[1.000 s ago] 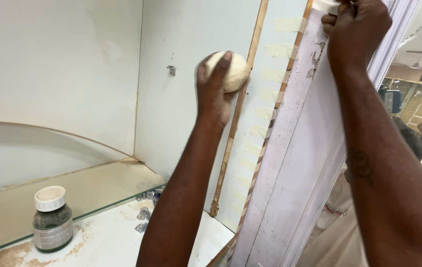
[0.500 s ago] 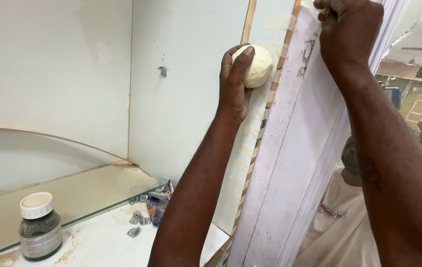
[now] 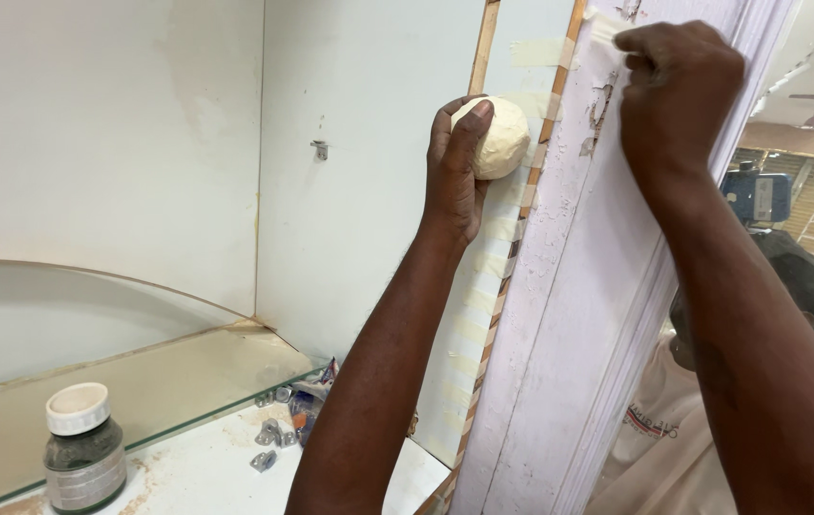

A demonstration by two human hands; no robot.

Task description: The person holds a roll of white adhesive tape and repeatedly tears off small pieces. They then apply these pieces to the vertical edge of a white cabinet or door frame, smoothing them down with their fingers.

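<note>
My left hand [image 3: 455, 172] holds a cream ball of crumpled masking tape [image 3: 497, 138] up against a glass panel covered with strips of the same tape [image 3: 483, 286]. My right hand [image 3: 679, 91] is closed with its fingertips pinched on the end of a tape strip [image 3: 602, 27] at the top of a white painted frame post [image 3: 569, 315] with chipped paint. A thin wooden edge strip [image 3: 497, 305] runs between the glass and the post.
A small dark jar with a white lid [image 3: 82, 448] stands on the white shelf at the lower left. A glass shelf [image 3: 159, 381] lies behind it. Small metal clips and scraps [image 3: 283, 420] sit near my forearm. A person in a white shirt [image 3: 659, 439] is below right.
The view has shifted left, so both hands appear further right. My right hand has come slightly lower on the post, still pinching the tape. The left hand keeps the ball on the glass.
</note>
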